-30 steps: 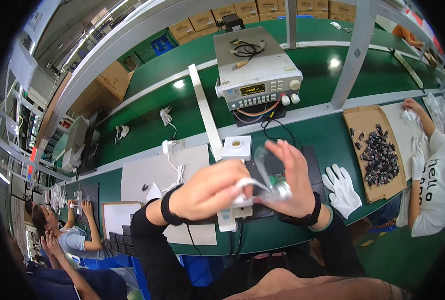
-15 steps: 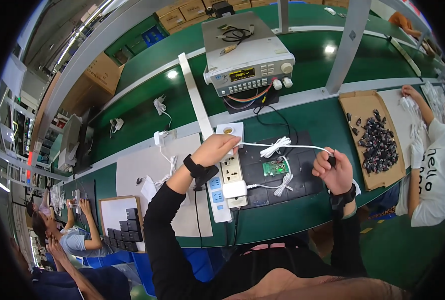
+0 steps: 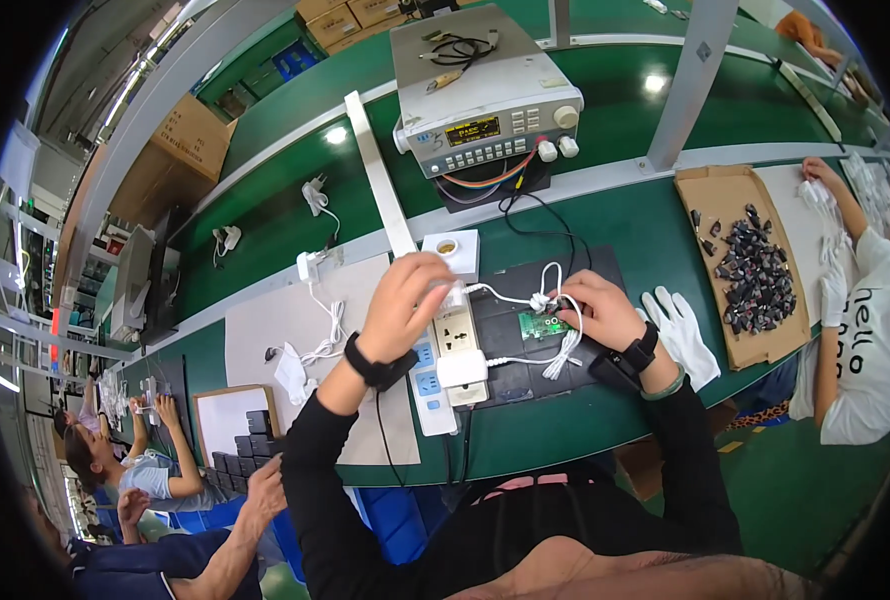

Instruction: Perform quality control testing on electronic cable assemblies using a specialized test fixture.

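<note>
Both hands curled: left hand on white charger, right hand on circuit board.

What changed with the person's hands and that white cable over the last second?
The hands, held together near the camera, came down to the bench. The left hand now presses a white charger at the power strip; the right hand, out by the mat's right edge half a second ago, came in to the small green circuit board, holding the white cable. The meter, white gloves and tray of black parts stayed put.

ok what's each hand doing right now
left hand: closed on a white charger at the power strip.
right hand: pinching the white cable over the green circuit board.
</note>
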{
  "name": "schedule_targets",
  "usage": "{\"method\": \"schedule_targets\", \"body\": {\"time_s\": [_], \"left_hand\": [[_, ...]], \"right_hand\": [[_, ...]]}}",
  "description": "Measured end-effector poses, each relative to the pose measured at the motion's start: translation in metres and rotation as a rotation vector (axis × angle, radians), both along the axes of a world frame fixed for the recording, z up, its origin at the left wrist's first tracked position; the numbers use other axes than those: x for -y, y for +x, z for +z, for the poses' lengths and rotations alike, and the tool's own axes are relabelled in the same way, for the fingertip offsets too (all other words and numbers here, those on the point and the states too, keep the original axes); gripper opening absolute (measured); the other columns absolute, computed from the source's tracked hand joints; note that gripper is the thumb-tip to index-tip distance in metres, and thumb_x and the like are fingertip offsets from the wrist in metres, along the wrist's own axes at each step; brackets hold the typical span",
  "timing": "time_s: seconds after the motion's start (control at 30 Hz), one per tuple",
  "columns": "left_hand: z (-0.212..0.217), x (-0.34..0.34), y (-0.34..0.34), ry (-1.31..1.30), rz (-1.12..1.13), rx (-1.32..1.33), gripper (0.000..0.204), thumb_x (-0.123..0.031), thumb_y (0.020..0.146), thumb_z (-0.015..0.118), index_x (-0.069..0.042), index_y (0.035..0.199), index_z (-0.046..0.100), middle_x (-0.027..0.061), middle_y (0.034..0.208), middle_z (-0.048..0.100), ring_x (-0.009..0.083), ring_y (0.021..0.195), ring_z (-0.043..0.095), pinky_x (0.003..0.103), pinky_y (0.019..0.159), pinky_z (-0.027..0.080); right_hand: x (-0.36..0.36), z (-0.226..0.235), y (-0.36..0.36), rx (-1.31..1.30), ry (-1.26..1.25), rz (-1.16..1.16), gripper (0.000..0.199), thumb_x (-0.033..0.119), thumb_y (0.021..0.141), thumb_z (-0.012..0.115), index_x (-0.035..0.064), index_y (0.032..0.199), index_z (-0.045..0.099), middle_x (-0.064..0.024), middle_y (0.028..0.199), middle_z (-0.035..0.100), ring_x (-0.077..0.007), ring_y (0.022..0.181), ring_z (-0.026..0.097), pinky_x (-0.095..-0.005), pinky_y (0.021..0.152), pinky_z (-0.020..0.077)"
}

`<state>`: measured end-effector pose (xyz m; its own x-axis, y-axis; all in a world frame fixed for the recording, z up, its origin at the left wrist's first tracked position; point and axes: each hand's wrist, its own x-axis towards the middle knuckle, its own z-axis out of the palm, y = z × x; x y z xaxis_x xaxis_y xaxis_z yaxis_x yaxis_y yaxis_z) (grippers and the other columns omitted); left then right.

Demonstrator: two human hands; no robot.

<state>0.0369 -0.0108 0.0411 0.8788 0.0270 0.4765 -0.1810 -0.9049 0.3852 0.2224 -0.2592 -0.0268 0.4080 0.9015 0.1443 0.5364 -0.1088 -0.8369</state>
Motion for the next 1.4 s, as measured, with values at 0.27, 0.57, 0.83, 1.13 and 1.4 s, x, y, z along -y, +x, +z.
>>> {"method": "schedule_targets", "body": {"time_s": [0.27,0.57,0.83,1.13,1.4], "left_hand": [[0.015,0.04,-0.06,-0.463,-0.041,-0.619,0.032,-0.018,0.086,0.061,-0.005,0.115,0.057,0.0134,0.115,0.058,0.0314,0.1,0.058,0.035,0.087,0.045],[0.052,-0.036,-0.082,-0.837,-0.004,-0.101,0.069,-0.045,0.077,0.071,-0.001,0.126,0.052,0.013,0.122,0.057,0.0247,0.117,0.052,0.036,0.098,0.042],[0.112,-0.147,0.027,-0.628,0.311,-0.005,0.036,-0.031,0.092,0.055,-0.008,0.12,0.057,0.0026,0.088,0.065,0.001,0.053,0.038,0.016,0.044,0.025],[0.036,-0.194,0.102,-0.887,0.419,0.413,0.037,-0.042,0.093,0.051,-0.009,0.107,0.059,0.0049,0.077,0.063,0.0059,0.047,0.035,0.02,0.043,0.024],[0.049,-0.153,0.075,-1.577,-0.588,0.387,0.036,-0.044,0.093,0.05,-0.01,0.105,0.053,0.0021,0.061,0.051,0.0095,0.045,0.035,0.023,0.042,0.025]], "right_hand": [[-0.001,-0.012,-0.009,-0.505,0.218,-0.045,0.029,0.004,0.083,0.066,0.0032,0.111,0.064,-0.0038,0.095,0.061,-0.009,0.073,0.056,-0.022,0.065,0.0448],[-0.004,-0.009,-0.008,-0.632,0.158,-0.112,0.027,0.003,0.085,0.064,0.0059,0.112,0.066,-0.0051,0.095,0.061,-0.0088,0.065,0.058,-0.0211,0.063,0.0481],[-0.009,0.004,-0.015,-0.175,0.124,-0.078,0.026,0.009,0.081,0.069,0.0108,0.107,0.069,-0.0047,0.09,0.063,-0.012,0.063,0.057,-0.0239,0.06,0.0473],[-0.009,-0.001,-0.008,-0.031,0.12,-0.066,0.023,0.009,0.079,0.07,0.0109,0.102,0.07,-0.0028,0.087,0.063,-0.0122,0.063,0.054,-0.0245,0.06,0.0462],[-0.011,-0.001,-0.013,-0.263,0.124,-0.127,0.022,0.004,0.078,0.07,0.0082,0.1,0.07,-0.0041,0.082,0.062,-0.0098,0.058,0.053,-0.0219,0.057,0.0441]]}}
